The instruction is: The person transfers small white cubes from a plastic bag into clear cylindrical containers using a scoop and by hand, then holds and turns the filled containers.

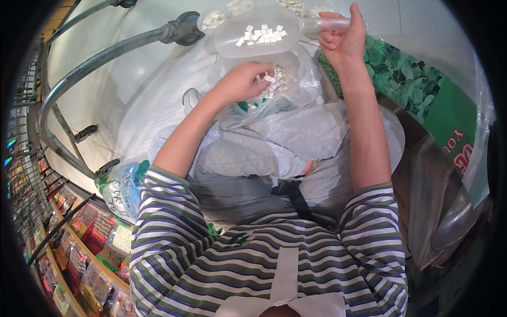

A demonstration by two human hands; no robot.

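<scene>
My right hand (344, 45) grips the handle of a translucent plastic scoop (227, 36), with its thumb raised along it. Several small white cubes (262, 37) lie in the scoop's bowl. Below the scoop, a clear plastic bag (305, 68) rests open in front of my crossed legs. More white cubes (280, 84) fill its middle. My left hand (245, 82) reaches into the bag from the left, its fingers curled closed around some of these cubes. The fingertips are partly hidden among the pieces.
Containers of pale pieces (213, 20) stand beyond the scoop. A curved metal frame (74, 79) with casters is at left, above a rack of packaged goods (95, 238). A green leaf-printed box (406, 79) and a brown carton (409, 174) sit at right. A blue-white bag (124, 190) lies left of my legs.
</scene>
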